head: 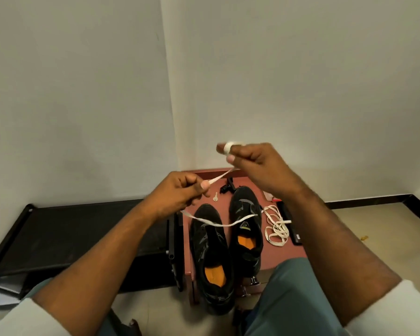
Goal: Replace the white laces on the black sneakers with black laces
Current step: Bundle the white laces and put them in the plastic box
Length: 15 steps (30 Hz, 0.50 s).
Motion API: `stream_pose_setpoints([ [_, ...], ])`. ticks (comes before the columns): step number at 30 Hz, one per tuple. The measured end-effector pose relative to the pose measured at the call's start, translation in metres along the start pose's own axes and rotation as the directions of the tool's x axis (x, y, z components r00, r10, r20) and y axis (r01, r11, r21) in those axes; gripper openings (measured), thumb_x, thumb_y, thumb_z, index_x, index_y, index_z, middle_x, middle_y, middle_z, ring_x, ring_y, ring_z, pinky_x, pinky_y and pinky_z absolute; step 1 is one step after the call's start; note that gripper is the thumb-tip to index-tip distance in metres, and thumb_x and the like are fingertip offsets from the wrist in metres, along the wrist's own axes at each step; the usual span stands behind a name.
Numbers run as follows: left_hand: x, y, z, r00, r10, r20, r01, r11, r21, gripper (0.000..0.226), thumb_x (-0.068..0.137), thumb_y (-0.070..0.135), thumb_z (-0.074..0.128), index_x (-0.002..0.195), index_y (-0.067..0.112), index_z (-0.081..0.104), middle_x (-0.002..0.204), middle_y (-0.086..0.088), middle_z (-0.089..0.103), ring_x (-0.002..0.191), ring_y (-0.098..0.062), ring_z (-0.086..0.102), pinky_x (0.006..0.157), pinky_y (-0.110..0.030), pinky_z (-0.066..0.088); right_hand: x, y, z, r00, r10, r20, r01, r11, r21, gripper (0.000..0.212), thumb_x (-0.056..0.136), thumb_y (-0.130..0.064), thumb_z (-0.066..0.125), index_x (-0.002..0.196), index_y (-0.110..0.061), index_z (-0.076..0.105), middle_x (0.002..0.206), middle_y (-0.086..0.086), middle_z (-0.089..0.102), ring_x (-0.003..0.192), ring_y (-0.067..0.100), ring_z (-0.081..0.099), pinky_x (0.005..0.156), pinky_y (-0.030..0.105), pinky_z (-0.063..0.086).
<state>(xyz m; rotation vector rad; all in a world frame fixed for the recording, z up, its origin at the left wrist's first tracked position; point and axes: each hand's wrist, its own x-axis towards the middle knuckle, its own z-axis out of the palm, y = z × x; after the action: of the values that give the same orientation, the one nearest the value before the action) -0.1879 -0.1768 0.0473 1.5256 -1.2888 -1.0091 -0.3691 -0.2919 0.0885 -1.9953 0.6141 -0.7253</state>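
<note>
From the head camera, both hands were raised above a small reddish tabletop (289,253) set in the corner of a pale-walled room. The right hand (257,163) had a white lace (218,177) wound in a few turns around its extended forefinger, with the other fingers curled in and the thumb pressing near the wraps. The left hand (180,192) pinched the same lace between thumb and fingers, lower and to the left; the stretch between the two hands ran taut. From the left hand the lace's free tail drooped in a shallow curve across the two black sneakers (226,241), its end reaching the right one.

The sneakers stood side by side on the tabletop, toes pointing away from the person, orange insoles showing, no laces visible in their eyelets. Just right of them lay a second white lace (277,227) in a loose tangle, beside a flat black object (290,223). A small pale key (215,196) and a small black item (227,186) lay beyond the toes. A dark low bench (70,229) ran along the wall at left.
</note>
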Motion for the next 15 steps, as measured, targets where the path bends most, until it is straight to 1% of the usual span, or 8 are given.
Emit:
stream_pose_setpoints([
  [2,-0.002,0.011,-0.016,1.000,0.012,-0.027,-0.011,0.999,0.035,0.022,0.089,0.029,0.063,0.084,0.011,0.073,0.055,0.009,0.058,0.050,-0.001,0.048,0.051,-0.013,0.039,0.000,0.016,-0.001,0.977,0.130,0.172,-0.057,0.925,-0.376,0.023,0.095,-0.020,0.060,0.116,-0.017,0.071,0.111,-0.004,0.072,0.099,0.009,0.066,0.088,0.028,0.052],
  [4,0.000,0.026,-0.032,0.997,0.058,-0.059,-0.053,0.996,0.075,0.020,0.084,0.030,0.068,0.083,0.010,0.074,0.055,0.009,0.058,0.050,-0.004,0.045,0.050,-0.016,0.037,-0.006,0.024,0.007,0.930,0.250,0.271,-0.104,0.882,-0.459,0.018,0.096,-0.023,0.060,0.104,-0.015,0.074,0.092,-0.007,0.071,0.081,0.014,0.066,0.075,0.032,0.051],
  [5,0.002,0.035,-0.037,0.994,0.089,-0.069,-0.082,0.992,0.099,0.019,0.084,0.029,0.069,0.083,0.010,0.074,0.055,0.010,0.059,0.050,-0.003,0.045,0.049,-0.015,0.038,-0.010,0.025,0.011,0.914,0.274,0.300,-0.128,0.895,-0.428,0.019,0.095,-0.023,0.061,0.103,-0.014,0.075,0.095,-0.005,0.072,0.085,0.016,0.067,0.080,0.034,0.053],
  [8,0.012,0.049,-0.039,0.982,0.160,-0.104,-0.148,0.982,0.118,0.012,0.088,0.018,0.068,0.086,0.007,0.072,0.055,0.015,0.062,0.049,0.004,0.050,0.049,-0.008,0.039,-0.022,0.013,0.023,0.869,0.263,0.420,-0.270,0.962,-0.044,0.020,0.094,-0.016,0.061,0.109,-0.010,0.073,0.113,0.004,0.072,0.109,0.020,0.066,0.099,0.041,0.051],
  [9,0.015,0.051,-0.035,0.980,0.160,-0.120,-0.149,0.984,0.095,0.011,0.089,0.017,0.067,0.086,0.006,0.071,0.055,0.015,0.062,0.049,0.004,0.051,0.050,-0.008,0.040,-0.025,0.006,0.027,0.847,0.231,0.479,-0.345,0.924,0.164,0.022,0.094,-0.010,0.059,0.113,-0.008,0.071,0.116,0.007,0.071,0.112,0.021,0.066,0.101,0.041,0.050],
  [11,0.018,0.045,-0.024,0.985,0.130,-0.116,-0.130,0.991,0.012,0.010,0.090,0.013,0.065,0.087,0.005,0.070,0.060,0.011,0.065,0.055,0.001,0.056,0.054,-0.013,0.045,-0.030,-0.009,0.032,0.830,0.079,0.552,-0.422,0.737,0.529,0.028,0.092,-0.009,0.058,0.119,-0.004,0.066,0.121,0.013,0.068,0.115,0.027,0.064,0.100,0.046,0.050],
  [13,0.018,0.033,-0.011,0.993,0.100,-0.065,-0.105,0.992,-0.068,0.008,0.090,0.007,0.063,0.086,0.007,0.070,0.068,0.001,0.067,0.061,-0.014,0.061,0.058,-0.023,0.049,-0.028,-0.021,0.035,0.888,-0.089,0.451,-0.338,0.539,0.772,0.032,0.088,-0.014,0.063,0.119,-0.004,0.067,0.121,0.015,0.067,0.114,0.030,0.064,0.097,0.052,0.050],
  [15,0.015,0.018,0.001,0.996,0.084,-0.010,-0.085,0.992,-0.092,0.012,0.092,0.011,0.062,0.083,0.011,0.070,0.064,-0.005,0.059,0.055,-0.020,0.051,0.052,-0.025,0.040,-0.021,-0.030,0.033,0.962,-0.140,0.235,-0.156,0.425,0.892,0.030,0.089,-0.014,0.059,0.115,-0.007,0.070,0.119,0.013,0.069,0.114,0.030,0.064,0.097,0.051,0.050],
])
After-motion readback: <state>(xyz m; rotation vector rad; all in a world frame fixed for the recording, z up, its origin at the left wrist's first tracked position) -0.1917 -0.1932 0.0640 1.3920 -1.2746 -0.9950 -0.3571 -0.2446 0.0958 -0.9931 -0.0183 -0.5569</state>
